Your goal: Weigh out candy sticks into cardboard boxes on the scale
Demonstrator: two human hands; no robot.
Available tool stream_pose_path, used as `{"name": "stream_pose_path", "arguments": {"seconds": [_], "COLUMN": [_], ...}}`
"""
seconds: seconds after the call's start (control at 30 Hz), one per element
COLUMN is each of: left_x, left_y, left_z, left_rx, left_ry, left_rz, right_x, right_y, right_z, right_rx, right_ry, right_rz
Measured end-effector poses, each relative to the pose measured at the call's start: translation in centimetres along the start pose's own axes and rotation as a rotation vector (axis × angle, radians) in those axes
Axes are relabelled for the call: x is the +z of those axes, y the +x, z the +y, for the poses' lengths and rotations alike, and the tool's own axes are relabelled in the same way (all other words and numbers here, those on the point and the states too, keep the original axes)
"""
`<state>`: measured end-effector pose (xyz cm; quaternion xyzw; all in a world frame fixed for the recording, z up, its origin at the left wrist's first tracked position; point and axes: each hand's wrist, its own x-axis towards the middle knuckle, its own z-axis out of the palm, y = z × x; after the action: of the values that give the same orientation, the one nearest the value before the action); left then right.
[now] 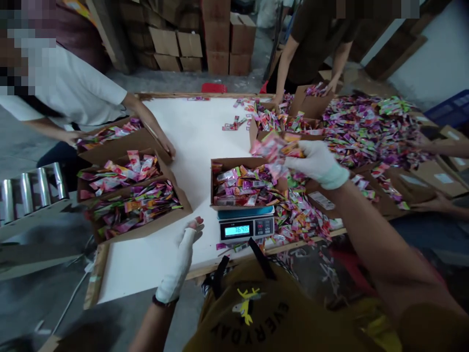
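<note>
- Olive-brown garment lettered "EVERYDAY" fills the bottom centre of the frame.
- One gloved right hand, right of centre, has its fingers clamped on a bunch of sachets, too blurred to count, near the right end of one open carton.
- That carton, filled with more sachets, sits mid-frame on one scale with a lit display.
- One gloved left hand hangs at lower centre, fingers loosely curled and slightly apart, near the white worktop.
- Two co-workers, one upper left and one upper right, handle cartons; two more forearms reach in at right.
- One large heap of sachets covers the worktop's right side.
</note>
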<state>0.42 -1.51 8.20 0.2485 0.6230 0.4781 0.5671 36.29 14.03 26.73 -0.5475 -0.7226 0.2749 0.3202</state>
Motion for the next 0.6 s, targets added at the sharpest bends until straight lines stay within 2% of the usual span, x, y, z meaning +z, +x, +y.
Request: {"name": "stream_pose_path", "arguments": {"seconds": [0.07,0.17,0.27,0.43,0.5,0.6], "left_x": [0.5,1.1,1.3,0.6,0.2,0.1], "left_y": [0.4,0.4,0.1,-0.3,-0.3,-0.3], "left_z": [0.7,1.3,1.2,0.2,0.1,0.5], "left_rx": [0.014,0.025,0.008,-0.026,-0.017,-0.007], "left_ry": [-0.003,0.01,0.022,0.034,0.028,0.038], "left_rz": [0.007,0.006,0.03,0.07,0.07,0.066], "right_x": [1.2,1.8,-0.4,-5.2,-5.8,-5.7], "right_y": [0.3,0.3,-1.1,-4.4,-5.3,-6.1], "right_z": [-0.8,-1.6,-0.9,2.5,3.3,3.6], "right_rx": [-0.069,-0.115,-0.052,0.133,0.179,0.222], "right_ry": [-0.101,-0.135,-0.118,-0.043,-0.028,-0.074], "right_rz": [-0.072,-0.032,0.109,0.31,0.337,0.314]}}
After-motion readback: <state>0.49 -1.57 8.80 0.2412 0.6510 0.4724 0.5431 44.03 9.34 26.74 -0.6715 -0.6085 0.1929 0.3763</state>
